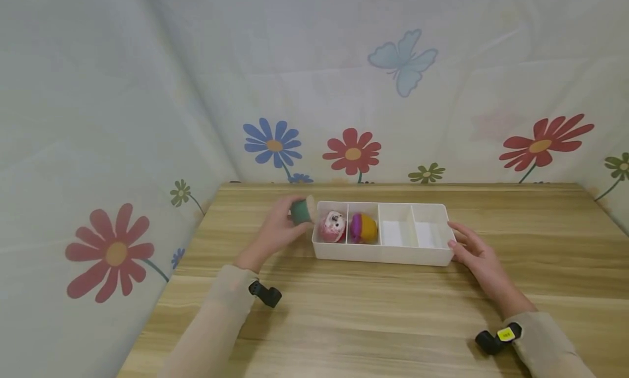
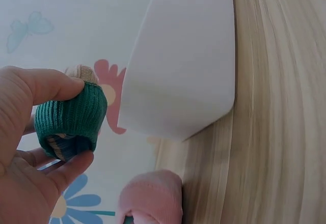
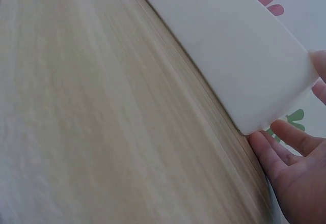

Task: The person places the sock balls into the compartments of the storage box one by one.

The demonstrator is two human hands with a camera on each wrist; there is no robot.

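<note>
My left hand (image 1: 281,225) holds a rolled-up green ribbed sock (image 2: 76,109) with a beige part, just off the left end of a white divided box (image 1: 383,253). In the left wrist view, thumb and fingers pinch the sock from both sides. Inside the leftmost compartment lies a pink-and-white rolled sock (image 1: 332,227); beside it, in the second, is a purple-and-yellow one (image 1: 364,229). The other two compartments hold nothing. At the box's right end, my right hand (image 1: 479,258) grips the corner with thumb and fingertips.
A pink rolled sock (image 2: 151,198) lies on the wooden table (image 1: 373,318) near the box's left end, seen in the left wrist view. Behind the table hangs a pale cloth (image 1: 314,83) printed with flowers and a butterfly.
</note>
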